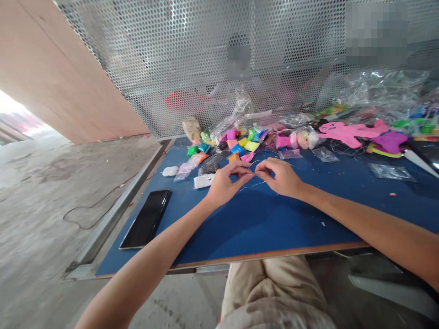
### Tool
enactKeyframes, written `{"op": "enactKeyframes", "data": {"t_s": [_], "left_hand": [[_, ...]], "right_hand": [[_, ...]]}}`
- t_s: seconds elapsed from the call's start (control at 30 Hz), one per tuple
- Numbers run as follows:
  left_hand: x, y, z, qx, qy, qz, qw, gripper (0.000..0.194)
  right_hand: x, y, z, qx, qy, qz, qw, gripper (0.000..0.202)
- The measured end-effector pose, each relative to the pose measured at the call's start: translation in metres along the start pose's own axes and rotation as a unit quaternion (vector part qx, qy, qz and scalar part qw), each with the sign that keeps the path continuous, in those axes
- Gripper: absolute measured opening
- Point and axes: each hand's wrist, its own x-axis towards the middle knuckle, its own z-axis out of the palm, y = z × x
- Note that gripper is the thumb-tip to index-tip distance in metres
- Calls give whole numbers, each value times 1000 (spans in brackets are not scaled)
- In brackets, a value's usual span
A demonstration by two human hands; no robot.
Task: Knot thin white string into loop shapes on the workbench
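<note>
My left hand (pixel 224 182) and my right hand (pixel 279 177) meet above the middle of the blue table, their fingertips nearly touching. Thumb and fingers of each are pinched on a thin pale strand (pixel 256 184); whether it is thread or wire I cannot tell. Part of it loops out above and below the fingertips. Just beyond the hands lie an orange packet (pixel 233 157) and a pink packet (pixel 247 156). A white packet (pixel 203 181) rests close to my left hand, beside a dark plastic packet (pixel 210 164).
A phone (pixel 146 219) lies at the table's left, with a white case (pixel 170 171) beyond it. Colourful packets, plastic bags and a pink figure-shaped piece (pixel 353 132) line the back against a perforated metal panel (pixel 192 55). A white-handled tool (pixel 420 162) sits far right.
</note>
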Motion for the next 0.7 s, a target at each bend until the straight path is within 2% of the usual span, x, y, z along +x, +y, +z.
{"op": "enactKeyframes", "data": {"t_s": [0.1, 0.17, 0.43, 0.53, 0.7], "left_hand": [[-1, 5, -1, 65, 39, 37, 996, 30], [0, 4, -3, 98, 43, 32, 994, 30], [-1, -1, -10, 101, -29, 28, 994, 27], [-2, -2, -10, 90, -47, 5, 995, 27], [-2, -3, -6, -24, -87, -46, 995, 30]], "right_hand": [[1, -3, -2, 67, -19, 50, 996, 17], [1, -5, -3, 113, -36, 77, 990, 19], [2, -9, -6, 194, -69, 144, 968, 26], [3, -8, -7, 191, -73, 135, 969, 27], [3, -5, -7, 139, -37, 68, 987, 22]]}}
